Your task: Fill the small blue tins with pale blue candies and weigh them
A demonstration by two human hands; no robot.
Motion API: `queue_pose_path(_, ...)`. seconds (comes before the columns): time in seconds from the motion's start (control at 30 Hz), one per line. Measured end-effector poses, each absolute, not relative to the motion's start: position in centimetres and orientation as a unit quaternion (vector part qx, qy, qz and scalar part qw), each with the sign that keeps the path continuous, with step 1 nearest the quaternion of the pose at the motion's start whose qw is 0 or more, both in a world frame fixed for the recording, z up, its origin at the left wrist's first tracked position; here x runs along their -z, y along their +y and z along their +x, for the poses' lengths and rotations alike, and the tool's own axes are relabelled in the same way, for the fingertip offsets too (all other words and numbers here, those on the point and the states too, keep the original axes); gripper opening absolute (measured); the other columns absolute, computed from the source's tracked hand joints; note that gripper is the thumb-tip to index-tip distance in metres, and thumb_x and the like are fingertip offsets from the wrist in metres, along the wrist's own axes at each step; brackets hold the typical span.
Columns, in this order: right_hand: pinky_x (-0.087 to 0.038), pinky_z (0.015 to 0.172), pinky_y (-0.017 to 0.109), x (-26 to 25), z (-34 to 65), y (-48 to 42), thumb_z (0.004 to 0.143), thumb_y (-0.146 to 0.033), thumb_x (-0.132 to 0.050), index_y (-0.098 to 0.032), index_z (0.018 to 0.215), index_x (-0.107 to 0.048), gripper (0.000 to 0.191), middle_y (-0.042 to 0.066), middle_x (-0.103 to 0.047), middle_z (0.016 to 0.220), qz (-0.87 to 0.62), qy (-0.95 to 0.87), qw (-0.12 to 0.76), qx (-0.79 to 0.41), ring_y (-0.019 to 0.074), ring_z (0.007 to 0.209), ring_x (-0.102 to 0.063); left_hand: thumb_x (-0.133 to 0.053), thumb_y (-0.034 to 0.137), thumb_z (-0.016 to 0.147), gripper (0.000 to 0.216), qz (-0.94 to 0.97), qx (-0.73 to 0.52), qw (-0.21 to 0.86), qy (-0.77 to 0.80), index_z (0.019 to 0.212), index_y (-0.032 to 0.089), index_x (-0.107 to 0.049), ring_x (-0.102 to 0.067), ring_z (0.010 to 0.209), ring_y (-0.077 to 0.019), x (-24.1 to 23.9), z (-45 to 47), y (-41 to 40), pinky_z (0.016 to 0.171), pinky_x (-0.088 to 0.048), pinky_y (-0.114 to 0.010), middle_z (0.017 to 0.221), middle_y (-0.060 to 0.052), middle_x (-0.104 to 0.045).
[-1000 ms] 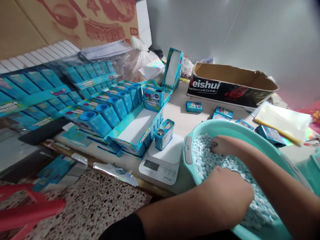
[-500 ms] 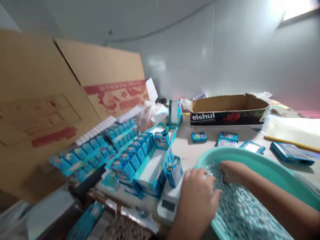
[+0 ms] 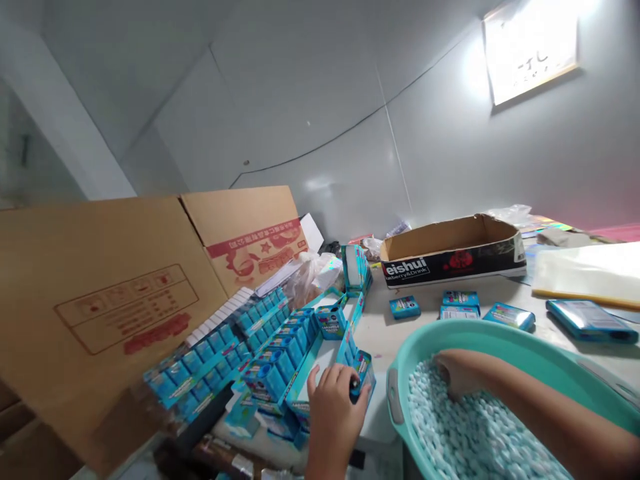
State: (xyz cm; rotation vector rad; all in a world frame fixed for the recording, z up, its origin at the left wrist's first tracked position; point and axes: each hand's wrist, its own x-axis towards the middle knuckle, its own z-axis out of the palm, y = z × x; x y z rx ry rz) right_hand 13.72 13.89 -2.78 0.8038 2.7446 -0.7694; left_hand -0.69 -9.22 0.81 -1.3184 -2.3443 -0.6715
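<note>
In the head view, had the left hand (image 3: 334, 400) reached out between the tray (image 3: 326, 355) and the scale (image 3: 382, 413), thumb parted from loosely bent fingers around a small dark spot. Had the box (image 3: 366, 367) right at that thumb and forefinger, just beyond the tray's side and partly covered; could not tell whether gripped or merely touched. Had the right hand (image 3: 457, 373) down in the basin (image 3: 450, 329), bent at the knuckles with fingertips sunk among pale blue pellets (image 3: 480, 430); could not tell how far closed, or on what. Saw filled boxes (image 3: 281, 357) in a row left of the tray, and flat packs (image 3: 405, 307) lying behind the basin, before the black carton (image 3: 450, 264).
</note>
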Motion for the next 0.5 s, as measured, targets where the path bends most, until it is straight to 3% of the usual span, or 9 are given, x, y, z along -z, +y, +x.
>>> queue_pose_path(0.1,-0.049,0.070,0.041,2.5,14.0,14.3,0.044,-0.017,-0.075,-0.024,0.052,-0.047,0.030,-0.001,-0.050,0.056,0.286,0.922,0.099,0.242,0.0350,0.081,-0.068,-0.067,0.029,0.080,0.011,-0.480,0.235,0.173,-0.827,0.076,0.021,-0.061,-0.063,0.087,-0.0222,-0.5,-0.8,-10.6,0.096,-0.043,-0.043,0.083,-0.002,-0.065)
queue_pose_path(0.2,-0.049,0.069,0.038,2.3,14.1,14.4,0.047,-0.020,-0.077,-0.023,0.057,-0.052,0.027,-0.001,-0.053,0.058,0.286,0.922,0.105,0.240,0.0326,0.081,-0.067,-0.071,0.029,0.076,0.013,-0.516,0.184,0.076,-0.833,0.083,0.021,-0.065,-0.062,0.093,-0.0239,-1.7,-1.3,-11.6,0.083,-0.048,-0.036,0.091,-0.004,-0.066)
queue_pose_path(0.27,-0.050,0.068,0.037,2.2,14.3,14.4,0.049,-0.021,-0.077,-0.023,0.061,-0.056,0.024,0.000,-0.057,0.062,0.284,0.922,0.108,0.241,0.0312,0.080,-0.067,-0.070,0.023,0.076,0.013,-0.547,0.136,0.037,-0.825,0.089,0.023,-0.067,-0.062,0.097,-0.0229,-2.9,-1.8,-12.0,0.095,-0.045,-0.039,0.096,-0.003,-0.066)
queue_pose_path(0.37,-0.052,0.068,0.038,2.0,14.6,14.4,0.051,-0.022,-0.074,-0.023,0.066,-0.061,0.020,0.002,-0.063,0.069,0.286,0.923,0.103,0.235,0.0314,0.081,-0.068,-0.063,0.014,0.077,0.017,-0.597,0.069,0.061,-0.797,0.089,0.024,-0.068,-0.062,0.094,-0.0199,-4.3,-2.7,-11.9,0.112,-0.032,-0.045,0.094,-0.001,-0.066)
queue_pose_path(0.5,-0.053,0.062,0.039,1.8,14.6,14.0,0.047,-0.020,-0.072,-0.026,0.056,-0.059,0.017,0.001,-0.065,0.063,0.284,0.930,0.091,0.216,0.0341,0.076,-0.070,-0.066,0.017,0.077,0.010,-0.642,0.060,0.117,-0.755,0.082,0.026,-0.068,-0.064,0.086,-0.0193,-4.6,-4.2,-11.5,0.110,-0.036,-0.047,0.086,0.001,-0.066)
